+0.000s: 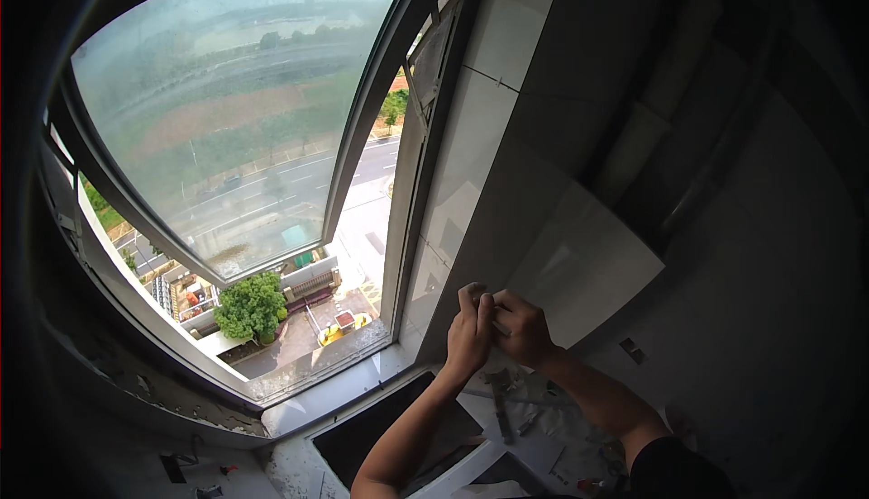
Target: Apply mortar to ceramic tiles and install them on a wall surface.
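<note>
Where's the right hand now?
In the head view, the right hand is right of centre, close beside the left hand and right of the open window.

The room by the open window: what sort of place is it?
Probably an upper-floor kitchen being fitted out: the counter has what looks like a cutout, a pipe shows, and the window overlooks a road below.

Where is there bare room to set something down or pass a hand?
The pale sill looks bare between the window frame and the dark rectangle. A hand might pass through the gap below the tilted window sash. Crowded: the counter right of that rectangle, strewn with small items, and the spot where the left hand meets the right hand.
</note>
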Demonstrator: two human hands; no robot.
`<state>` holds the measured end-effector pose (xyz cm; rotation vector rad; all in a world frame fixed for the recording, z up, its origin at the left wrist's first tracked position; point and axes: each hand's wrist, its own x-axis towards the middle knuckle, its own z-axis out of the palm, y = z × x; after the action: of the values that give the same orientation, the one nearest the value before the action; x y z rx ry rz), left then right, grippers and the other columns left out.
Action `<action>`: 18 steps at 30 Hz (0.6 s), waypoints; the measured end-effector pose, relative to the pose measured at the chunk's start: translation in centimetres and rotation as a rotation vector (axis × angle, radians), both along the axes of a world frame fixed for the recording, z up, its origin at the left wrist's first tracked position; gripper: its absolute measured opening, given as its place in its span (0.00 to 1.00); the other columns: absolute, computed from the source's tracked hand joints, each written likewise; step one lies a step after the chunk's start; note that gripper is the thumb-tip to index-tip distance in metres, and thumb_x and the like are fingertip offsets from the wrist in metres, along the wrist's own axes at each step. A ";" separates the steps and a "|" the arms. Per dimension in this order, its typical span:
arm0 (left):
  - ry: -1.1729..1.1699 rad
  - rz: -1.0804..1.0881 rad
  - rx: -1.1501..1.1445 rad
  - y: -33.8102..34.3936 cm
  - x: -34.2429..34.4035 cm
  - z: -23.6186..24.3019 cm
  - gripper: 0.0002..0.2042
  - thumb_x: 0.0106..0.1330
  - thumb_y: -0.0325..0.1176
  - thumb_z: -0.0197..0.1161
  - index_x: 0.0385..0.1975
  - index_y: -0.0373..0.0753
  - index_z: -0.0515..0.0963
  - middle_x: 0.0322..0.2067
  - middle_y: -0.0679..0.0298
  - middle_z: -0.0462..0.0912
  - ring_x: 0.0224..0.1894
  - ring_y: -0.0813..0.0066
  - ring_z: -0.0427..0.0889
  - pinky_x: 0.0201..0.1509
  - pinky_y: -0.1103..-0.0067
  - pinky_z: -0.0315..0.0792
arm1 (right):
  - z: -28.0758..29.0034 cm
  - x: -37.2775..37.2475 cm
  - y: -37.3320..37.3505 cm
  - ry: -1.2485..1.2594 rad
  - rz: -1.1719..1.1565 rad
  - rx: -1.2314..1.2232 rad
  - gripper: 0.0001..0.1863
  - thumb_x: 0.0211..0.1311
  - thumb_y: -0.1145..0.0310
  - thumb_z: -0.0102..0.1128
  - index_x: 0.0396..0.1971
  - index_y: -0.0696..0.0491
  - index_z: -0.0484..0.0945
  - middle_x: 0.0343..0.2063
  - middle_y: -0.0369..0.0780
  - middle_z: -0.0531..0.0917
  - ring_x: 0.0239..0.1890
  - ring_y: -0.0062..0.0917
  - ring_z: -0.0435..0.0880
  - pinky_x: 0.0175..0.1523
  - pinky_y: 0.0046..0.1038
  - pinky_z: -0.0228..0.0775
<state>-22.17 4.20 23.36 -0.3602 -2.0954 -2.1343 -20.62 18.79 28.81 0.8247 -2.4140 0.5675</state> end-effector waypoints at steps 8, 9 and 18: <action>-0.019 -0.052 0.193 -0.8 0.0 -0.2 0.23 0.92 0.46 0.55 0.72 0.34 0.73 0.55 0.44 0.91 0.55 0.54 0.93 0.60 0.63 0.83 | 0.5 -1.5 -0.2 0.016 -0.126 -0.046 0.07 0.71 0.70 0.75 0.40 0.57 0.87 0.38 0.46 0.87 0.40 0.47 0.91 0.42 0.43 0.84; -0.022 -0.049 0.307 -1.0 -0.3 0.2 0.19 0.89 0.39 0.63 0.67 0.29 0.79 0.53 0.49 0.93 0.52 0.66 0.93 0.58 0.70 0.85 | 0.8 -1.7 0.0 -0.073 -0.137 -0.207 0.07 0.73 0.70 0.74 0.40 0.58 0.88 0.37 0.45 0.89 0.39 0.42 0.92 0.42 0.41 0.84; -0.065 -0.149 0.461 -0.2 -4.0 5.1 0.13 0.81 0.31 0.73 0.54 0.26 0.89 0.45 0.56 0.95 0.46 0.71 0.95 0.54 0.72 0.89 | 3.0 -2.2 0.7 -0.234 -0.144 -0.785 0.12 0.83 0.66 0.71 0.44 0.62 0.89 0.35 0.43 0.94 0.38 0.21 0.93 0.46 0.29 0.86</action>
<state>-26.19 4.05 28.45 -0.4036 -1.5732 -2.6537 -22.85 19.54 31.77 0.2503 -2.1224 1.4781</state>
